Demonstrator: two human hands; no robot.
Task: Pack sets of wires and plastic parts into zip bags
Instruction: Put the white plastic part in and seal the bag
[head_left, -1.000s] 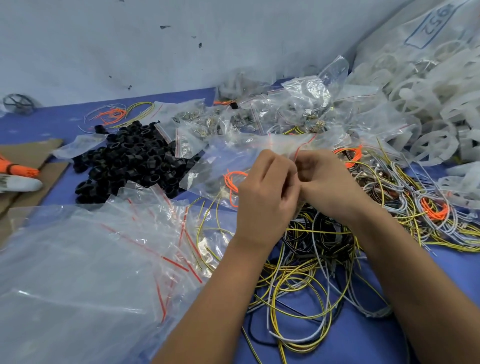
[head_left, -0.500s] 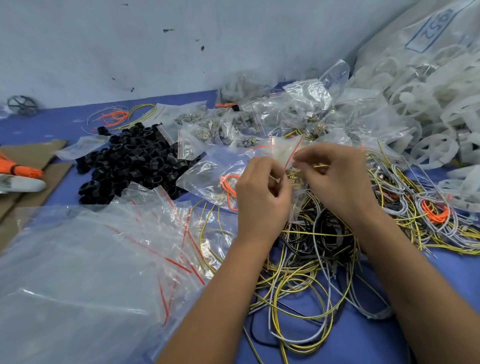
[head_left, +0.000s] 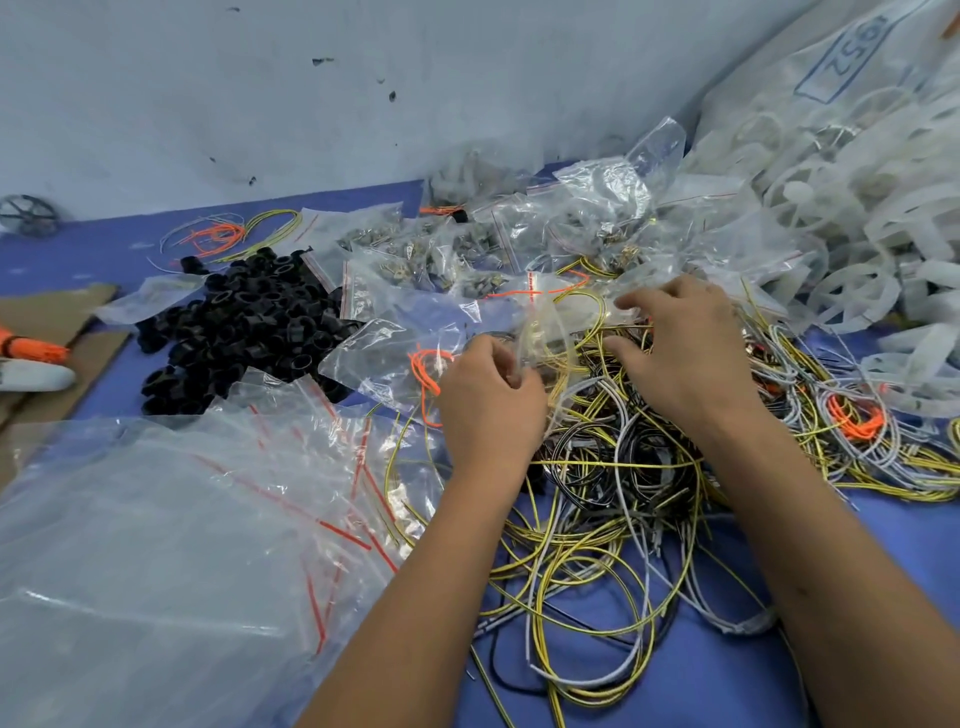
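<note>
Moved apart since half a second back: right hand (head_left: 685, 353) now out toward 2 o'clock, fingers spread and relaxed over the wire pile (head_left: 613, 467), not gripping anything that shows. Left hand (head_left: 488, 400) dropped a touch toward 7 o'clock, still pinching the small zip bag (head_left: 550, 322) by its lower edge. Bag now more stretched out between the hands, red zip line at 12 o'clock, a yellow wire loop (head_left: 587, 306) showing through the plastic.

Head view, only one on offer. Black plastic rings (head_left: 249, 332) heaped at 9 o'clock, well apart from the hands. Empty zip bags (head_left: 182, 519) stacked at 8 o'clock. Filled bags (head_left: 467, 249) piled at 12 o'clock, white plastic wheels (head_left: 857, 234) at 2 o'clock. Orange wire (head_left: 426, 369) in another bag just beside the left hand at 10 o'clock.

Tips for this step, just a guess: looks like mid-stuffing or about to seal. Worth tucking the yellow loop fully below the zip first, otherwise wire caught in the track and no seal. Then pinching from one end and sliding along. Also worth keeping the bag lifted clear of the loose tangle so no stray wire snags in. Can't tell whether a plastic part is in there yet, too crinkly.
</note>
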